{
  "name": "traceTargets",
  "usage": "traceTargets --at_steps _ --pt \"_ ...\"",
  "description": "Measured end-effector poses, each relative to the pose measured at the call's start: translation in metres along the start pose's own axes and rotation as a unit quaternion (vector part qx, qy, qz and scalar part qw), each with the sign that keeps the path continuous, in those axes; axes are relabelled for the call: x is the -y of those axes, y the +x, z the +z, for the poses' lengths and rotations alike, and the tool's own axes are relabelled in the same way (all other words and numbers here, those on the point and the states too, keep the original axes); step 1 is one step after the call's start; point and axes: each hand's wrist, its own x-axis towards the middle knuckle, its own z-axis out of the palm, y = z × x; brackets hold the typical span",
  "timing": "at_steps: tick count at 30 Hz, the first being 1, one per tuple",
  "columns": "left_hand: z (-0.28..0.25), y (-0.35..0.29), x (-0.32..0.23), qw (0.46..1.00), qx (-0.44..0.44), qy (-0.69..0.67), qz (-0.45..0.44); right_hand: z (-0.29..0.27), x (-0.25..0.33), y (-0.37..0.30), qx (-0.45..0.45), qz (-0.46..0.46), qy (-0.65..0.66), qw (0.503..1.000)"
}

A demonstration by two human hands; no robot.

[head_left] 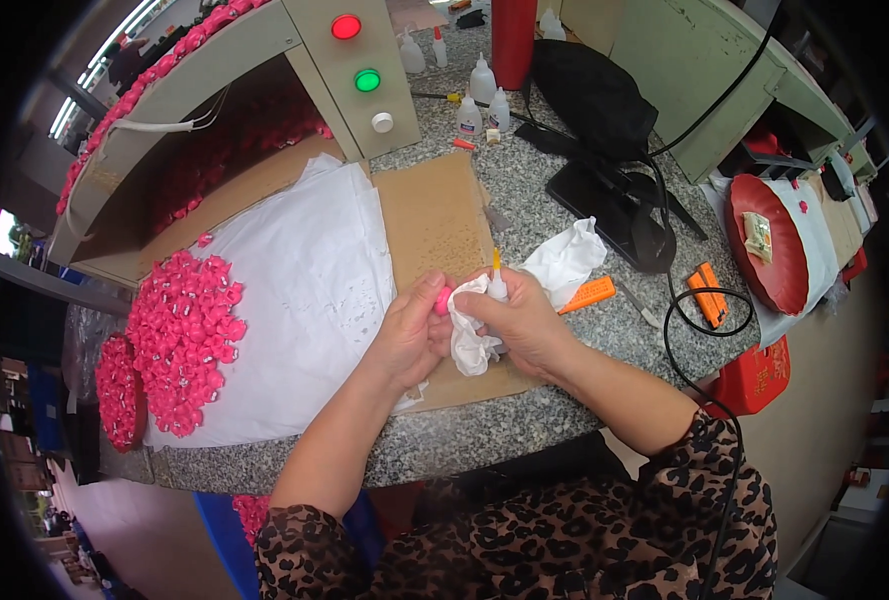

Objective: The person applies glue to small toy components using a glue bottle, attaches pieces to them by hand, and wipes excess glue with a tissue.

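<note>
Over a brown cardboard sheet (430,215), my left hand (405,340) pinches a small bright pink piece (444,301). Close against it, my right hand (532,325) is closed around a small white squeeze bottle (498,288) with a yellow tip pointing up. A crumpled white tissue (471,343) is also in the right hand's fingers, touching the pink piece. Much of the bottle and the piece is hidden by my fingers. To the left, a large heap of similar pink pieces (185,335) lies on white paper (310,265).
A beige box (355,125) with red and green lights stands at the back left, pink pieces inside. Several white squeeze bottles (482,82) stand behind. To the right lie another tissue (570,262), orange cutters (707,295), a black cable (668,320) and a red dish (755,270).
</note>
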Motion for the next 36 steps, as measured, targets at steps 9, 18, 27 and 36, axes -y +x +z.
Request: traceTargets --at_steps 9,18,27,36 --pt "-0.005 -0.001 0.007 0.999 0.021 0.036 0.025 0.006 0.001 -0.003 -0.017 -0.009 -0.049 0.999" --pt "0.000 -0.003 0.006 0.996 0.003 0.085 0.027 0.007 -0.002 -0.001 -0.041 -0.017 -0.055 0.997" --pt "-0.005 -0.003 0.009 0.995 0.036 0.081 0.037 0.003 -0.004 0.000 -0.039 -0.017 -0.103 0.994" --pt "-0.005 -0.003 0.009 0.995 0.015 0.088 0.041 0.004 -0.003 0.004 -0.057 -0.005 -0.041 0.998"
